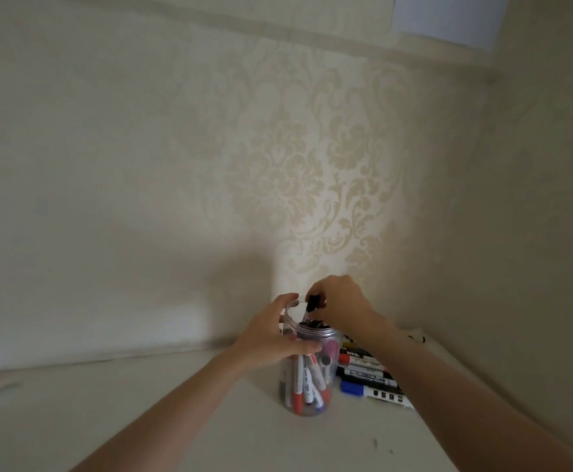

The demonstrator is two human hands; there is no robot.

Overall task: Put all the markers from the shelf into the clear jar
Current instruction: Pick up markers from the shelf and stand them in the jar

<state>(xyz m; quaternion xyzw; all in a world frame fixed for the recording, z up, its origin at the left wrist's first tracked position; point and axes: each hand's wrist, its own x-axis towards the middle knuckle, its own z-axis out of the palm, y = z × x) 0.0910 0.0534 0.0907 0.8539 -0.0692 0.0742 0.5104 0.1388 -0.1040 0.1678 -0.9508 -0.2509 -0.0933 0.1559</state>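
A clear jar (307,400) stands upright on the white shelf (176,420), holding several markers with red, blue and black caps. My left hand (271,338) grips the jar's upper wall and rim from the left. Above the jar's mouth my right hand (341,303) pinches a black-capped marker (311,303), its lower end pointing down into the opening. Just right of the jar, a pile of markers (370,376) lies flat on the shelf, partly hidden under my right forearm.
Patterned beige wallpaper (312,165) closes the shelf at the back and on the right, forming a corner. A small dark object (418,338) lies near that corner. A faint handle-like mark (0,391) sits at the shelf's far left.
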